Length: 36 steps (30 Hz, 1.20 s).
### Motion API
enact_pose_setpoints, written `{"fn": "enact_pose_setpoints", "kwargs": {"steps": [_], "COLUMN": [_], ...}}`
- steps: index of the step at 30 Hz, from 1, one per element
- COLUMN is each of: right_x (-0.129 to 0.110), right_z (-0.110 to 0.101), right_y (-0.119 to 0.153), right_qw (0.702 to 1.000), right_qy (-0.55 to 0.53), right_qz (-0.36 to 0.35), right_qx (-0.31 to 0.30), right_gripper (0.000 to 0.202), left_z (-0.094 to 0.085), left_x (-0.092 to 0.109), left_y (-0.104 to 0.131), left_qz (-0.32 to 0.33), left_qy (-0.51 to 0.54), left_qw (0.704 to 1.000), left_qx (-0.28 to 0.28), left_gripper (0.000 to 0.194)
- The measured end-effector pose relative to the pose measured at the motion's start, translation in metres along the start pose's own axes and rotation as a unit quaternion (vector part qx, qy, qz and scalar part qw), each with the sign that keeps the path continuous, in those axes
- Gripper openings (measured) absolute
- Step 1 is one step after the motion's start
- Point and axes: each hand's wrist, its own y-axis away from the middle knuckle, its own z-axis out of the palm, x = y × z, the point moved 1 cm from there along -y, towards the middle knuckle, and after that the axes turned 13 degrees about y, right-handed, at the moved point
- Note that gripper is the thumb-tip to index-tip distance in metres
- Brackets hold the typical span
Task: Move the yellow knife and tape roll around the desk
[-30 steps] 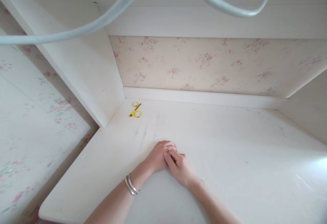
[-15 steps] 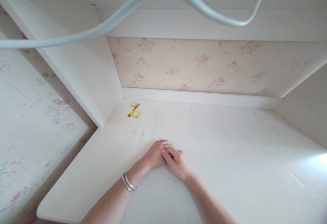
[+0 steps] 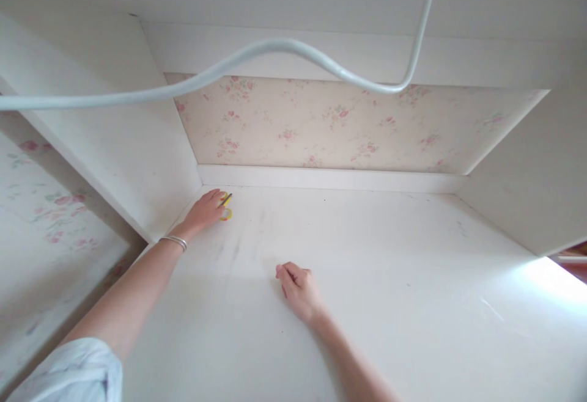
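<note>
At the far left, one stretch of flowered wallpaper (image 3: 59, 206) shows beside a white side panel (image 3: 114, 157). A single pale cable (image 3: 284, 46) enters at this edge and runs in a wavy line across the upper view, bending upward right of the middle. Below, one light-coloured sleeve (image 3: 73, 371) is pushed up the left arm, and two slim silver bangles (image 3: 174, 242) ring that wrist. The left hand (image 3: 204, 211) lies over the back left corner of the white tabletop (image 3: 367, 280), its fingers stretched out together at one yellow-and-dark cutter (image 3: 225, 200); I cannot tell whether they grip it. Two yellow rings, seemingly tape rolls, sit with the cutter: the far ring (image 3: 224, 195) is partly covered by the fingers, and the near ring (image 3: 230, 214) lies just beside the hand, a small red spot on its rim. Dark smudges (image 3: 236, 249) mark the surface to the right. Near the middle, the right hand (image 3: 297, 289) rests curled into a loose fist, well apart from the cutter. Behind runs one low white strip (image 3: 330, 177) under a flowered back panel (image 3: 298, 121). At the right, one white panel (image 3: 527, 176) stands above a bright patch of light.
</note>
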Motion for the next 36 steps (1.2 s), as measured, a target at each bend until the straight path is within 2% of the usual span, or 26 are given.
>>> {"fn": "enact_pose_setpoints", "kwargs": {"steps": [3, 6, 9, 12, 17, 19, 22, 23, 26, 29, 32, 34, 36], "right_x": [0.000, 0.000, 0.000, 0.000, -0.003, -0.005, -0.007, -0.008, -0.006, 0.002, 0.015, 0.023, 0.029], "right_z": [-0.001, -0.001, -0.002, -0.002, -0.002, -0.002, -0.004, -0.006, -0.016, -0.033, -0.051, -0.061, -0.068], "right_y": [0.000, 0.000, -0.001, -0.001, 0.000, 0.001, 0.003, 0.004, 0.005, 0.007, 0.011, 0.014, 0.017], "right_qw": [1.000, 1.000, 1.000, 1.000, 1.000, 1.000, 0.999, 0.998, 0.992, 0.987, 0.990, 0.993, 0.996], "right_qy": [0.008, 0.010, 0.006, 0.001, -0.005, -0.011, -0.019, -0.020, -0.020, -0.017, -0.008, -0.001, 0.013], "right_qz": [0.000, 0.003, 0.006, 0.006, 0.005, 0.004, 0.010, 0.013, 0.020, 0.038, 0.037, 0.016, -0.016], "right_qx": [-0.002, -0.006, -0.008, -0.011, -0.015, -0.009, 0.029, 0.050, 0.121, 0.155, 0.135, 0.113, 0.087], "right_gripper": [0.042, 0.042, 0.043, 0.042, 0.043, 0.044, 0.045, 0.046, 0.048, 0.047, 0.040, 0.033, 0.027], "left_z": [0.014, 0.023, 0.027, 0.033, 0.051, 0.059, 0.070, 0.073, 0.083, 0.090, 0.091, 0.087, 0.080], "left_x": [-0.021, -0.026, -0.020, -0.003, 0.051, 0.080, 0.134, 0.154, 0.210, 0.253, 0.272, 0.269, 0.256], "left_y": [-0.005, -0.004, 0.001, 0.011, 0.045, 0.066, 0.101, 0.112, 0.138, 0.150, 0.153, 0.152, 0.147], "left_qz": [0.006, 0.010, 0.010, 0.016, 0.053, 0.059, 0.071, 0.065, -0.028, -0.078, -0.086, -0.074, -0.039], "left_qy": [-0.009, -0.005, -0.004, -0.008, -0.013, -0.012, 0.017, 0.031, 0.080, 0.110, 0.134, 0.155, 0.182], "left_qw": [0.998, 0.996, 0.996, 0.996, 0.994, 0.995, 0.997, 0.997, 0.996, 0.990, 0.987, 0.985, 0.983], "left_qx": [-0.062, -0.084, -0.092, -0.092, -0.094, -0.082, -0.031, -0.029, -0.024, -0.033, -0.029, -0.017, 0.003], "left_gripper": [0.055, 0.056, 0.056, 0.055, 0.046, 0.045, 0.041, 0.042, 0.050, 0.053, 0.054, 0.052, 0.048]}}
